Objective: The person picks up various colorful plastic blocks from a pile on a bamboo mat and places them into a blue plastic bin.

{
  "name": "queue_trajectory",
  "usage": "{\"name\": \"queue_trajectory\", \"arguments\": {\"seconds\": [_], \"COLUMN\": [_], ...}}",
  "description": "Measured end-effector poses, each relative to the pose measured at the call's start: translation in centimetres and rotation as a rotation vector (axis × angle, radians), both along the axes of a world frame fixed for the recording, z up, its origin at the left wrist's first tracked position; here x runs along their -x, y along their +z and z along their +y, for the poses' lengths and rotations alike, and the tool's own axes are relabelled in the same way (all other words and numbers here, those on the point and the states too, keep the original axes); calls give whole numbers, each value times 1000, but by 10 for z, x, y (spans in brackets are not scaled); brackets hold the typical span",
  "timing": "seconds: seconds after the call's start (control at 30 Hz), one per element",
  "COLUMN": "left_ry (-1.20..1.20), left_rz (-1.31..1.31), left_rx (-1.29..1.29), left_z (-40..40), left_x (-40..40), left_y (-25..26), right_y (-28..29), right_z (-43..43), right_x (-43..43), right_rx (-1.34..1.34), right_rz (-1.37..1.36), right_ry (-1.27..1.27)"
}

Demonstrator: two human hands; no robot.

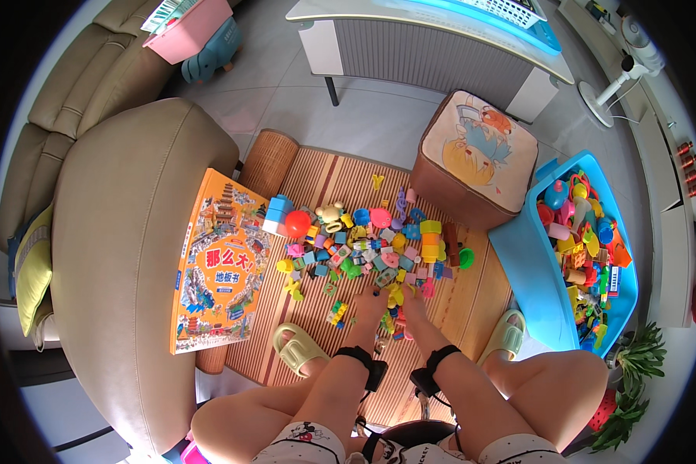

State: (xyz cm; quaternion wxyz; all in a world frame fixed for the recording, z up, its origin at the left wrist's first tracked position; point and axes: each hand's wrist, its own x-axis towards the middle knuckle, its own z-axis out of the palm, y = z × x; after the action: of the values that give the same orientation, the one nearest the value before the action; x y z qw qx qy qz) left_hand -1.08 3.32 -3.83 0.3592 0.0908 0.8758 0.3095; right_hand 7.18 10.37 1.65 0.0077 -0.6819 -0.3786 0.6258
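My left hand [372,303] and my right hand [412,301] are side by side at the near edge of a heap of small toys on a bamboo mat [249,362]. Between them is a yellow plastic toy [395,294], touched by the fingers of both hands. Farther up the heap lie a red ball [297,223], a pink toy [380,218], a green toy [351,268] and stacked yellow and orange blocks [431,240]. Several small colourful pieces lie just below my hands. A number tile [329,289] rests to the left.
A large orange picture book [220,278] leans by the beige sofa [122,261] at left. At right stand a brown cube stool [470,156] and a blue bin [516,272] full of toys. A table [429,55] and a white fan [615,87] are beyond.
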Motion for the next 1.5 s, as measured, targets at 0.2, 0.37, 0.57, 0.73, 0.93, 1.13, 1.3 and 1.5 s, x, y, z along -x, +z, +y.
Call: {"name": "queue_trajectory", "arguments": {"seconds": [0.2, 0.37, 0.57, 0.73, 0.93, 1.13, 1.3, 1.5], "left_ry": [256, 304, 244, 89, 24, -186, -461, -571], "left_rz": [-505, -828, -712, -584, -555, -428, -217, -99], "left_rx": [-313, -466, -474, -571, -641, -750, -864, -971], "left_z": [-10, 9, 10, 22, 51, 116, 200, 269], "left_x": [7, -5, 2, -2, -34, -81, -157, -251], "left_y": [-36, 16, 53, 88, 152, 202, 257, 308], "right_y": [7, -6, 10, 39, 88, 174, 216, 277], "right_z": [-4, 1, -1, 12, 41, 81, 142, 205], "right_x": [4, -20, -15, -22, -55, -119, -194, -281], "right_rx": [202, 335, 354, 333, 216, 78, -307, -430], "right_rz": [205, 423, 573, 745, 842, 1112, 1229, 1027], "right_ry": [-43, -174, -230, -315, -310, -384, -390, -503]}}
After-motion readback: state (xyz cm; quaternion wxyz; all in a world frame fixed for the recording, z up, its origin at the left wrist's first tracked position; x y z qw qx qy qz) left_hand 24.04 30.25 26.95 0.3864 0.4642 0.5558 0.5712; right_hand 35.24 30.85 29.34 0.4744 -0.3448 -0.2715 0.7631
